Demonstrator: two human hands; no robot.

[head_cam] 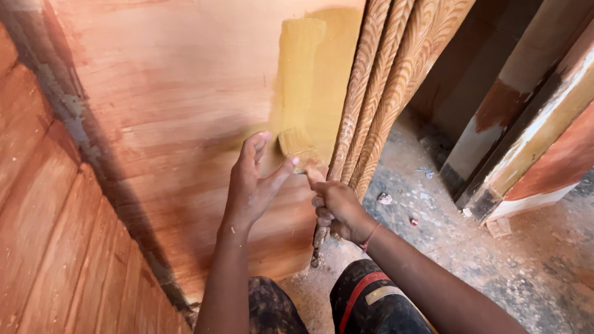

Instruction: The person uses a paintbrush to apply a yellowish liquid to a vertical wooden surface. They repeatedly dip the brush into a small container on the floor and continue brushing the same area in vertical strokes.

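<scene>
My right hand (338, 210) is closed around the handle of a paintbrush (298, 144), whose bristles press against a flat reddish wooden panel (184, 105). A yellow-ochre painted patch (314, 72) runs up the panel from the bristles. My left hand (252, 182) rests flat on the panel just left of the brush, fingers spread, thumb near the brush's ferrule. The lower end of the handle sticks out below my right fist.
Carved wooden mouldings (401, 43) with a wavy pattern lean at the panel's right edge. More reddish boards (39, 247) stand at the left. Painted boards (557, 115) lean at the right. The dusty concrete floor (535, 268) carries small scraps. My knees (367, 311) are below.
</scene>
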